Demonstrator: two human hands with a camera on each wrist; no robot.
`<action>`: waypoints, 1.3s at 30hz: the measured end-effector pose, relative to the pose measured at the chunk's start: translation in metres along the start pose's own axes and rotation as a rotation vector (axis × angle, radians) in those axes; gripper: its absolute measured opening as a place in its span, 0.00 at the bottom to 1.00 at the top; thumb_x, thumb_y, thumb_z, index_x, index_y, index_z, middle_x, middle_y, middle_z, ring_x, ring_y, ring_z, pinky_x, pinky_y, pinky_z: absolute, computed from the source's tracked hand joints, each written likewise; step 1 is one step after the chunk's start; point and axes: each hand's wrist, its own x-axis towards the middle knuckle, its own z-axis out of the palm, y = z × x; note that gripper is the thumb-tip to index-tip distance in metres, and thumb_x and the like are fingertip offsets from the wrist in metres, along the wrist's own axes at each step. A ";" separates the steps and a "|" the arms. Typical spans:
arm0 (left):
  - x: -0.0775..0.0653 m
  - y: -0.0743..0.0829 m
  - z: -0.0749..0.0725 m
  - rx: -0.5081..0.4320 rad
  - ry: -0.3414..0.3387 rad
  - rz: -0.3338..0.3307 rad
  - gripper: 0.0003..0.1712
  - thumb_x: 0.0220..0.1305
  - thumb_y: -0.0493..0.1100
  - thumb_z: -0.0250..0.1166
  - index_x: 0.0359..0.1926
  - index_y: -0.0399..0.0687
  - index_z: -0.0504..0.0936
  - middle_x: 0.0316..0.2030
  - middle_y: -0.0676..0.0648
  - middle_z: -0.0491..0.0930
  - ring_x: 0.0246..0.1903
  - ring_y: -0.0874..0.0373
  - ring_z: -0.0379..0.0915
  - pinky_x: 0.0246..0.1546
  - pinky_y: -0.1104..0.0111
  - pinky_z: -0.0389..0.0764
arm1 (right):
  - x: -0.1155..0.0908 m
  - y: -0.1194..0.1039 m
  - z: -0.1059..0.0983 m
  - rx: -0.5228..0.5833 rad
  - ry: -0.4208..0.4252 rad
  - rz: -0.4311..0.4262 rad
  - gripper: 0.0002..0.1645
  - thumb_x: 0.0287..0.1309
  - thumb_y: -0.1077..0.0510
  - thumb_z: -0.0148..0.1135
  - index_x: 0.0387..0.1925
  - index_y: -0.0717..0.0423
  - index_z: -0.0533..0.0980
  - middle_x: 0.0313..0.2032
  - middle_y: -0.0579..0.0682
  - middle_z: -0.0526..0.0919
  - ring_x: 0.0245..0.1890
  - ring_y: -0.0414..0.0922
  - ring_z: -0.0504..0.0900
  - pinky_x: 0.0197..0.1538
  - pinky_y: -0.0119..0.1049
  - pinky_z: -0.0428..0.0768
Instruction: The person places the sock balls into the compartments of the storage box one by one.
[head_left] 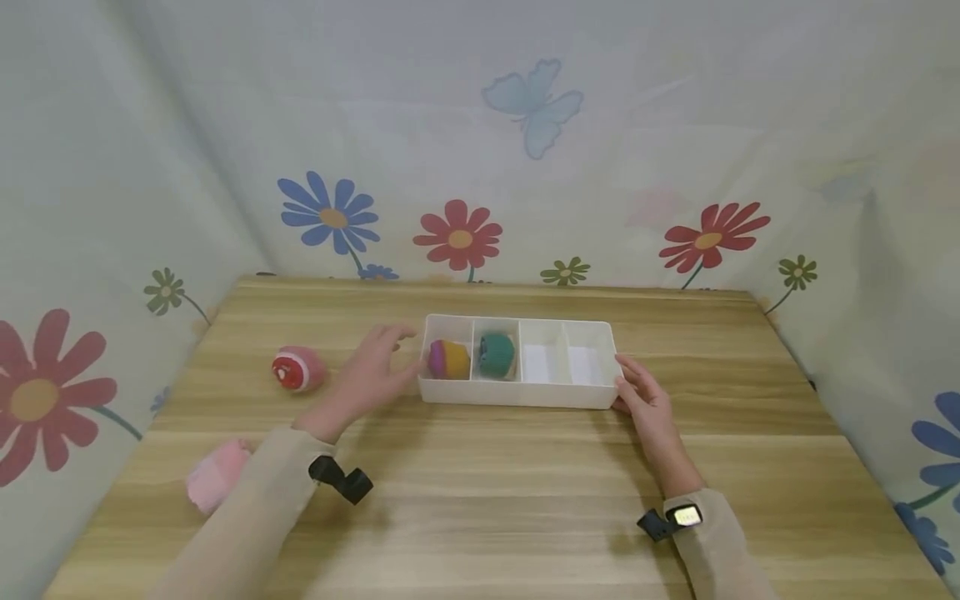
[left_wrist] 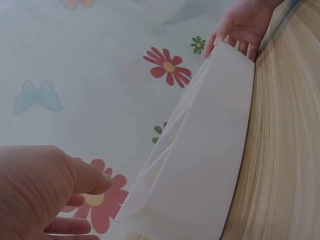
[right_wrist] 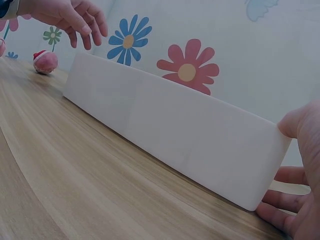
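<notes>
A long white divided box (head_left: 517,396) lies on the table. In its leftmost compartment sits a purple-and-yellow rolled bundle (head_left: 450,359), sock-like in look. The compartment beside it holds a teal bundle (head_left: 497,355). My right hand (head_left: 649,410) holds the box's right end, its thumb (right_wrist: 295,122) at the front top corner and its fingers against the end wall. Just left of the other end, my left hand (head_left: 375,371) hovers with its fingers loosely extended, holding nothing; the left wrist view shows its thumb (left_wrist: 90,179) apart from the box.
A pink rounded bundle with a red-and-white end (head_left: 298,369) lies left of my left hand. Closer to me, a pale pink bundle (head_left: 217,477) is partly behind my left sleeve. A flower-printed cloth (head_left: 405,125) stands behind and beside the wooden table (head_left: 510,500).
</notes>
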 end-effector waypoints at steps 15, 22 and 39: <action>-0.021 -0.012 -0.013 0.008 0.030 -0.035 0.32 0.61 0.53 0.62 0.61 0.41 0.66 0.56 0.41 0.65 0.52 0.45 0.66 0.49 0.53 0.73 | -0.002 0.000 0.002 0.005 -0.012 -0.013 0.29 0.64 0.53 0.54 0.65 0.58 0.63 0.56 0.59 0.69 0.43 0.37 0.77 0.43 0.31 0.78; -0.031 -0.018 -0.018 0.039 0.068 0.011 0.31 0.60 0.49 0.63 0.59 0.38 0.68 0.55 0.38 0.67 0.51 0.45 0.67 0.48 0.53 0.73 | -0.002 -0.001 0.002 -0.001 0.000 -0.006 0.28 0.65 0.53 0.54 0.64 0.57 0.64 0.55 0.56 0.70 0.43 0.36 0.77 0.43 0.30 0.78; -0.049 -0.025 -0.025 0.043 0.098 0.020 0.29 0.59 0.46 0.65 0.57 0.35 0.68 0.54 0.37 0.68 0.50 0.42 0.67 0.49 0.51 0.71 | -0.004 -0.003 0.003 0.017 -0.003 -0.006 0.29 0.65 0.54 0.54 0.64 0.60 0.63 0.54 0.59 0.69 0.42 0.35 0.77 0.43 0.29 0.78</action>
